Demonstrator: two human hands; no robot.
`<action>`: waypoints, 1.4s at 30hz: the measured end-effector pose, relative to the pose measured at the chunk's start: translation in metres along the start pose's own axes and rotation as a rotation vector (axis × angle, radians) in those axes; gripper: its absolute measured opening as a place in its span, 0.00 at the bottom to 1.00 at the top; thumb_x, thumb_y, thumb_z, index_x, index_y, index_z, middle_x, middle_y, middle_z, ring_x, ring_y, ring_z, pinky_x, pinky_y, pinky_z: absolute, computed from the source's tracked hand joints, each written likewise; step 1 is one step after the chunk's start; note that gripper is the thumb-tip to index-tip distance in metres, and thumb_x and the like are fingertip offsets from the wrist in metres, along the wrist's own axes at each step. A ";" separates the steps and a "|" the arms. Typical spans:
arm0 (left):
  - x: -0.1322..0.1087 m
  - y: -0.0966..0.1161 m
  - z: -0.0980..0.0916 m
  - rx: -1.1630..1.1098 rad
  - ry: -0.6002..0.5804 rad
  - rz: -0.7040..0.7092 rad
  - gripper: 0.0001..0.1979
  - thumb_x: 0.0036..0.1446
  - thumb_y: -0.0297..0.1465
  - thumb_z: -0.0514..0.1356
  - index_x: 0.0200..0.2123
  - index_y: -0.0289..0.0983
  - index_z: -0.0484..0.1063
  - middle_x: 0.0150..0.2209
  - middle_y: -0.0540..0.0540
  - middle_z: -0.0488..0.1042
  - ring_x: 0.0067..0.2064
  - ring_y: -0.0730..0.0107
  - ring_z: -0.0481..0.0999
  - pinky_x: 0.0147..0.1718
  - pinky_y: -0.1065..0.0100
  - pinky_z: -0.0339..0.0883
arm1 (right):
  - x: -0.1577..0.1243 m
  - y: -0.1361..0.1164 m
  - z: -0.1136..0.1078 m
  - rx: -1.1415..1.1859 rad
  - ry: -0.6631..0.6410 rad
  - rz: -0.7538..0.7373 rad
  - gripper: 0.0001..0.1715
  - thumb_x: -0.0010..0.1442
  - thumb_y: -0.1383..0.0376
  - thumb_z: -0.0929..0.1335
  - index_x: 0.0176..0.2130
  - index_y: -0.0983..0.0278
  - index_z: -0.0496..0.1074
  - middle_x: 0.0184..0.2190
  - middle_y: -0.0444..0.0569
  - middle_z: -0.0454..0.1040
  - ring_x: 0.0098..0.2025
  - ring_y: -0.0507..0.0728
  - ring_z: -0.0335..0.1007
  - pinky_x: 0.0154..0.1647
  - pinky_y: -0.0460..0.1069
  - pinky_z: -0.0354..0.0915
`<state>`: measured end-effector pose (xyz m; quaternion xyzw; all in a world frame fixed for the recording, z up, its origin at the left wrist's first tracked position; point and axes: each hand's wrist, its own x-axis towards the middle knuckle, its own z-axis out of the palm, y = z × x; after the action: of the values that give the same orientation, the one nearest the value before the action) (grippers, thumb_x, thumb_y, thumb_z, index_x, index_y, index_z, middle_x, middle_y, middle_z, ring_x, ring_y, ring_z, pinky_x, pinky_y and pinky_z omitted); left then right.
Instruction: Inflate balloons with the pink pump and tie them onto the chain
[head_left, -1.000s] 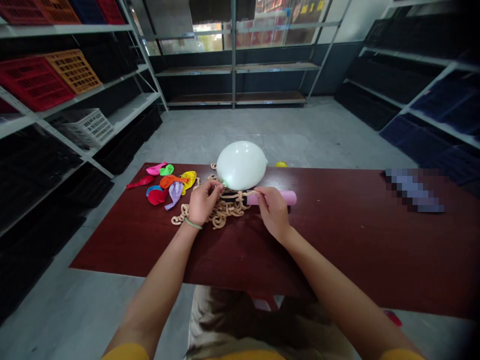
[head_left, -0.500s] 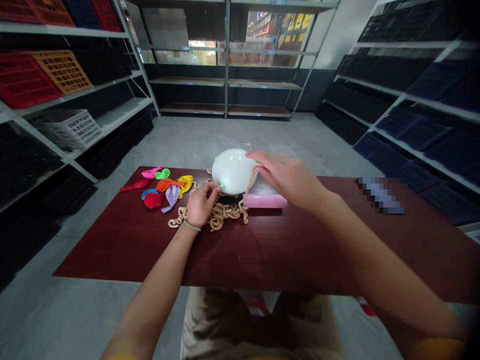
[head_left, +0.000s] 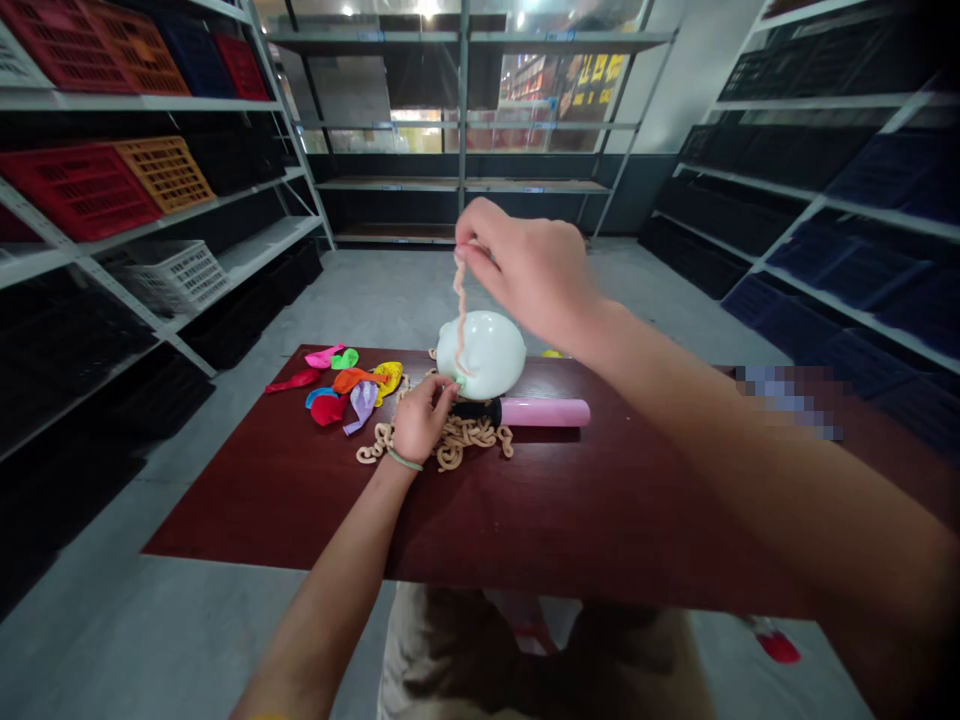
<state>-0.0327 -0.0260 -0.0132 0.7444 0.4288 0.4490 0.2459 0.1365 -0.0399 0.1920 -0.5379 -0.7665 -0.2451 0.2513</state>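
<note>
My left hand (head_left: 421,418) pinches the neck of a pale mint, inflated balloon (head_left: 491,352) just above the table. Higher up, my right hand (head_left: 529,262) is closed on one end of a beige cord (head_left: 460,300), which hangs down in front of the balloon to its neck by my left fingers. A tangled pile of the same cord (head_left: 454,440) lies under and beside my left hand. Behind that hand is a pink balloon pump (head_left: 546,412) with a black end. Whether the cord loops round the neck, I cannot tell.
Several uninflated coloured balloons (head_left: 352,385) lie on the left of the dark red table (head_left: 300,510). A blurred, pixelated object (head_left: 791,400) is at the right. Shelves with crates (head_left: 165,170) stand to the left, more racks behind and to the right.
My right hand has risen and moved left, from the balloon's right side to above it, drawing the cord upward. My left hand keeps its pinch on the neck. The whole view has shifted slightly.
</note>
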 end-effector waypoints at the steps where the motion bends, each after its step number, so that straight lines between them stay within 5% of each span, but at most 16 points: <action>1: 0.000 0.000 0.000 0.003 0.003 0.000 0.11 0.64 0.39 0.57 0.37 0.39 0.75 0.29 0.49 0.76 0.30 0.69 0.72 0.33 0.71 0.61 | 0.006 -0.005 0.001 -0.014 0.016 0.005 0.16 0.71 0.58 0.56 0.48 0.60 0.68 0.32 0.42 0.76 0.31 0.53 0.71 0.31 0.47 0.57; 5: 0.000 0.000 -0.001 -0.008 0.023 -0.004 0.11 0.64 0.40 0.57 0.37 0.40 0.75 0.29 0.49 0.76 0.29 0.69 0.73 0.33 0.70 0.63 | 0.010 -0.022 0.013 -0.040 -0.016 -0.031 0.15 0.70 0.60 0.58 0.46 0.61 0.70 0.28 0.43 0.76 0.28 0.52 0.70 0.29 0.46 0.54; 12: 0.002 -0.003 -0.002 0.053 0.086 0.095 0.10 0.65 0.38 0.57 0.39 0.39 0.75 0.34 0.46 0.76 0.35 0.68 0.74 0.37 0.68 0.66 | -0.045 -0.026 0.053 -0.031 -0.342 0.034 0.14 0.69 0.61 0.58 0.43 0.61 0.71 0.29 0.47 0.78 0.24 0.52 0.68 0.25 0.48 0.48; 19: 0.010 -0.008 0.002 0.046 0.279 0.215 0.06 0.60 0.34 0.63 0.34 0.37 0.76 0.46 0.40 0.71 0.49 0.61 0.72 0.50 0.60 0.67 | -0.072 -0.017 0.062 0.141 -0.349 0.150 0.17 0.70 0.59 0.56 0.45 0.60 0.69 0.34 0.47 0.78 0.29 0.54 0.69 0.27 0.49 0.47; 25: 0.010 -0.011 0.006 -0.189 0.158 -0.026 0.08 0.60 0.36 0.61 0.34 0.37 0.75 0.35 0.46 0.76 0.38 0.66 0.75 0.41 0.66 0.69 | -0.095 -0.015 0.072 0.395 -0.350 0.200 0.14 0.69 0.61 0.55 0.48 0.59 0.65 0.37 0.48 0.78 0.33 0.55 0.71 0.31 0.49 0.54; 28: 0.011 -0.012 0.010 -0.426 0.127 -0.219 0.10 0.59 0.38 0.62 0.33 0.37 0.74 0.28 0.49 0.74 0.30 0.70 0.74 0.34 0.68 0.69 | -0.109 -0.016 0.079 0.580 -0.391 0.331 0.12 0.67 0.62 0.58 0.49 0.58 0.63 0.36 0.48 0.78 0.29 0.54 0.71 0.31 0.50 0.59; 32: 0.014 -0.012 0.011 -0.744 0.158 -0.388 0.11 0.54 0.38 0.65 0.33 0.36 0.72 0.28 0.50 0.76 0.30 0.70 0.77 0.36 0.67 0.73 | -0.124 -0.018 0.093 0.997 -0.438 0.549 0.07 0.63 0.60 0.64 0.42 0.58 0.64 0.37 0.46 0.79 0.28 0.52 0.73 0.29 0.48 0.66; 37: 0.015 -0.006 0.007 -0.852 0.203 -0.379 0.13 0.53 0.38 0.67 0.33 0.36 0.72 0.30 0.48 0.77 0.34 0.69 0.80 0.41 0.63 0.75 | -0.133 -0.031 0.117 1.356 -0.287 0.810 0.11 0.60 0.55 0.67 0.36 0.61 0.66 0.36 0.48 0.78 0.39 0.55 0.76 0.42 0.53 0.72; 42: 0.014 -0.001 0.001 -0.752 0.244 -0.230 0.11 0.54 0.38 0.67 0.33 0.36 0.73 0.30 0.49 0.77 0.33 0.71 0.78 0.39 0.65 0.74 | -0.124 -0.055 0.135 1.712 -0.032 0.984 0.13 0.54 0.56 0.71 0.34 0.60 0.66 0.40 0.45 0.77 0.50 0.55 0.72 0.58 0.55 0.64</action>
<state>-0.0296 -0.0136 -0.0082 0.4910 0.3412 0.6291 0.4968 0.1043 -0.0561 0.0046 -0.4367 -0.3791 0.5314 0.6190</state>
